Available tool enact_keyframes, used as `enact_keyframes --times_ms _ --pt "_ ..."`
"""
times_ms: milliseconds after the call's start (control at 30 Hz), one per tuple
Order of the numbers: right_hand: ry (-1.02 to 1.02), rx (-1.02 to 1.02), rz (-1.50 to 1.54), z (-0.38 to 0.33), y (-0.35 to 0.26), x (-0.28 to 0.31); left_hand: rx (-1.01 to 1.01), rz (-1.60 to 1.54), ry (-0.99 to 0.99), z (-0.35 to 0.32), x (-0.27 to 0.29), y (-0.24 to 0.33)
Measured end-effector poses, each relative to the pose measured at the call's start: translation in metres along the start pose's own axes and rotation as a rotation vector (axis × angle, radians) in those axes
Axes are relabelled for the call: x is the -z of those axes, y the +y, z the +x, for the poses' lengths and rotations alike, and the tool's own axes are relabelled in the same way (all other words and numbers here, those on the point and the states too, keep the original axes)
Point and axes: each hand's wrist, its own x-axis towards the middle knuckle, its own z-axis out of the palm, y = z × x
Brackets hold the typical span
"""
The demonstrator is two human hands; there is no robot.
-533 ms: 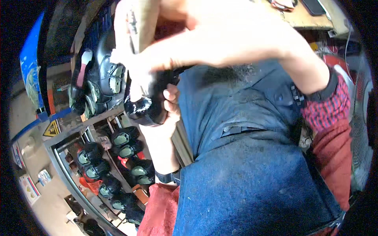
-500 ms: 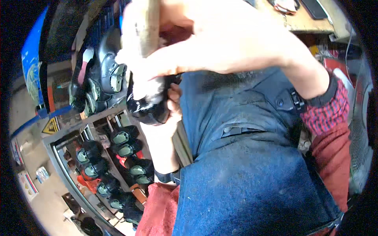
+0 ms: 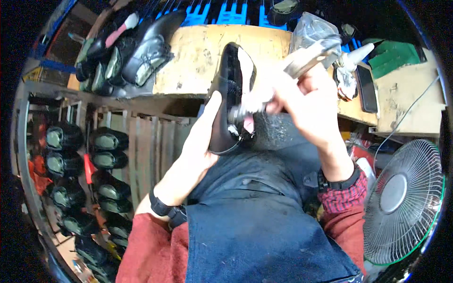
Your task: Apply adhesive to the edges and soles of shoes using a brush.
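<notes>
My left hand [image 3: 200, 137] is wrapped round the near left side of a black leather shoe [image 3: 219, 94], its thumb lying along the edge. The shoe is held above my lap, at the front of the bench, with its narrow end pointing away from me. White and pink material shows along its right inner side. In my right hand [image 3: 309, 104] is a metal hand tool with pale handles [image 3: 314, 54], possibly pincers. Its blurred head lies over the near half of the shoe; I cannot tell whether it touches.
More black shoes [image 3: 148, 56] lie at the bench's left end, and others fill a rack [image 3: 130, 155] lower left. A plastic bag [image 3: 314, 30], a phone [image 3: 366, 87] and a green cloth [image 3: 394, 59] are on the worktop [image 3: 196, 59]. A fan [image 3: 401, 198] stands at my right.
The view has swung round, bringing the bench and fan into sight. My right arm, which crossed over the shoe, is now back at the right with the tool. The shoe now shows its opening.
</notes>
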Motion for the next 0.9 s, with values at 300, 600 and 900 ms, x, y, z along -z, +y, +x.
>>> enact_keyframes --times_ms 300,600,900 --pt "-0.422 0.423 -0.023 -0.026 0.010 0.018 -0.059 0.051 0.165 -0.003 0.016 -0.002" --pt "0.325 0.054 0.396 0.037 0.040 0.044 -0.539 0.590 0.137 -0.010 0.033 -0.012" --pt "0.302 0.111 0.283 0.047 0.039 0.036 -0.541 0.677 0.101 -0.006 0.033 -0.006"
